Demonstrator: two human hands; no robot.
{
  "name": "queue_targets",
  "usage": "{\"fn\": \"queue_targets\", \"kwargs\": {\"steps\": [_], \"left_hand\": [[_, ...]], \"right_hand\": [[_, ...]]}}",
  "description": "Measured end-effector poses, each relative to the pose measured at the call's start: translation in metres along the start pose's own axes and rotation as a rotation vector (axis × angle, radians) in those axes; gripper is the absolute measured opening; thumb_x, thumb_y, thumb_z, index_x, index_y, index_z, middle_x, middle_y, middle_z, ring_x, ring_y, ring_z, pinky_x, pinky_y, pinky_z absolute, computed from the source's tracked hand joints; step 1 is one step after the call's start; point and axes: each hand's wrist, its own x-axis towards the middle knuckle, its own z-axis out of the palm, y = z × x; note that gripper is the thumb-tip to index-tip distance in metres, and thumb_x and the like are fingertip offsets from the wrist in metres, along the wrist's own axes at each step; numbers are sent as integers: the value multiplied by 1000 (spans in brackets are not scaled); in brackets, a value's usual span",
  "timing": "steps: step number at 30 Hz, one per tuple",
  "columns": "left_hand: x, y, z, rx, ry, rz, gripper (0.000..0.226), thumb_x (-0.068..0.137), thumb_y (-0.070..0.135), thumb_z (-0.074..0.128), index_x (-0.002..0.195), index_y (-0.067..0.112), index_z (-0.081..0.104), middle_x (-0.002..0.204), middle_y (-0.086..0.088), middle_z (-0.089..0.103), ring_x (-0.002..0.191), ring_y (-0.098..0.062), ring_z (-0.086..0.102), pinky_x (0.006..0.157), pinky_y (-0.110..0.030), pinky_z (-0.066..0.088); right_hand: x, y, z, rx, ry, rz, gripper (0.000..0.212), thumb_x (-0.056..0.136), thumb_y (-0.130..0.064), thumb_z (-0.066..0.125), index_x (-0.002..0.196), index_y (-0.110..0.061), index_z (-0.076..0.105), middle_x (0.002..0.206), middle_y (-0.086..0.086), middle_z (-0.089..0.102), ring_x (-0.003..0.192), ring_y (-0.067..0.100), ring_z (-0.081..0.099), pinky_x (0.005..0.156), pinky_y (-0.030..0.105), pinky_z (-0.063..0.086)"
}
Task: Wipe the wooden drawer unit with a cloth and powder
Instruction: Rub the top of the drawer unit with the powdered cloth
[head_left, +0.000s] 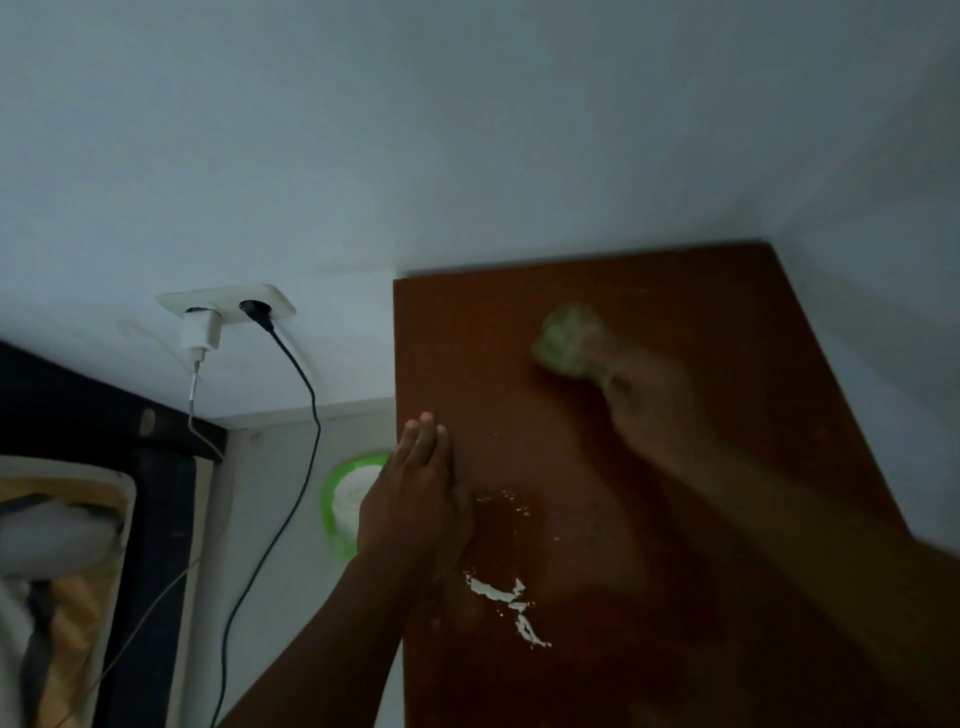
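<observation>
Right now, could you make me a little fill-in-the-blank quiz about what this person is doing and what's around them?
1. The right hand rubs a pale ____ cloth over the wooden top.
2. The left hand lies ____ near the top's left edge.
3. Down beside the unit, a green-rimmed bowl holds white ____.
4. The wall socket holds a white charger and a ____ plug.

Missing words: green; flat; powder; black
</observation>
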Motion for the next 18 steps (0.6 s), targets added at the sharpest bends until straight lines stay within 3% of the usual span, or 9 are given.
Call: {"fn": "queue_targets", "kwargs": {"steps": [3,6,8,12,16,18], "left_hand": [[11,11,-1,12,-18,-16,75,89,43,15,157,10,12,166,-8,4,152,-18,1,117,-27,1],[33,40,1,6,-43,44,69,96,42,15,157,10,12,166,-8,3,152,-19,1,123,-34,7],[48,69,3,8,-70,64,63,102,39,22,157,11,11,166,-7,1,153,-20,2,122,-37,9],[63,103,4,-29,-187,-12,66,102,36,27,157,6,4,165,-12,-8,152,-25,-7,124,-37,4],[62,100,-5,55,-243,-29,66,102,38,29,158,16,0,165,-5,-11,152,-19,-8,121,-38,8],[62,101,-6,66,-264,-37,67,102,39,29,158,15,-2,165,-6,-13,152,-20,-9,122,-39,7]], "right_hand": [[24,64,-35,-167,70,210,51,83,24,47,125,0,63,138,10,54,134,17,48,119,34,31],[41,121,-55,-303,-85,444,63,86,19,43,138,-17,50,153,5,38,145,25,33,123,36,19],[30,120,-38,-341,-157,361,71,82,21,36,141,-16,47,157,7,30,148,28,24,124,39,12],[-19,66,0,-185,-270,45,63,84,1,25,137,-12,56,150,13,45,144,26,34,122,46,22],[-48,36,-11,-77,-409,12,58,84,13,43,134,-12,59,146,4,51,141,13,39,119,38,31],[-41,44,-40,-58,-277,49,57,80,14,43,128,-8,63,140,7,57,136,19,48,118,34,32]]}}
